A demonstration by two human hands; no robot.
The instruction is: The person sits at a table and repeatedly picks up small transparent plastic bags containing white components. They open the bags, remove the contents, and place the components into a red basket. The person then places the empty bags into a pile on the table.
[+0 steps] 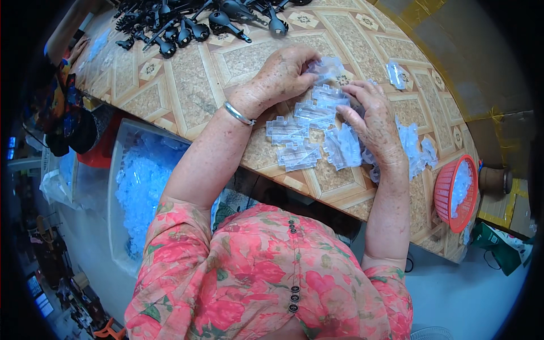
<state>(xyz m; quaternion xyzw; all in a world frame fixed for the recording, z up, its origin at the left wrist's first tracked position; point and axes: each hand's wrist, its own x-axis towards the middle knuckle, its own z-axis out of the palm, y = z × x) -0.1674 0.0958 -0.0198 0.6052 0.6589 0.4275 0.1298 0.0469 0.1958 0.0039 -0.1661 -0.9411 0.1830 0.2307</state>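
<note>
My left hand (285, 72) reaches over the table with its fingers curled and pinches the near edge of a clear plastic piece (327, 69). My right hand (374, 120) arches just right of a row of similar pieces, thumb and fingers apart; its palm side is hidden. Nearest its thumb, a flat notched piece (331, 96) overlaps another clear piece (315, 114). Closer to me lie two more small groups, a clear piece (288, 130) and a clear piece (298, 156). A stack of clear pieces (343, 147) sits under the right wrist's left side.
Black ladle-like plastic parts (224, 25) are heaped at the far left. More clear pieces (412, 144) lie right of my wrist, and one lone piece (396, 75) lies farther back. A red basket (457, 192) stands at the table's right edge. A white bin (117, 170) holds bluish plastic pieces. Another person's hand (77, 50) is far left.
</note>
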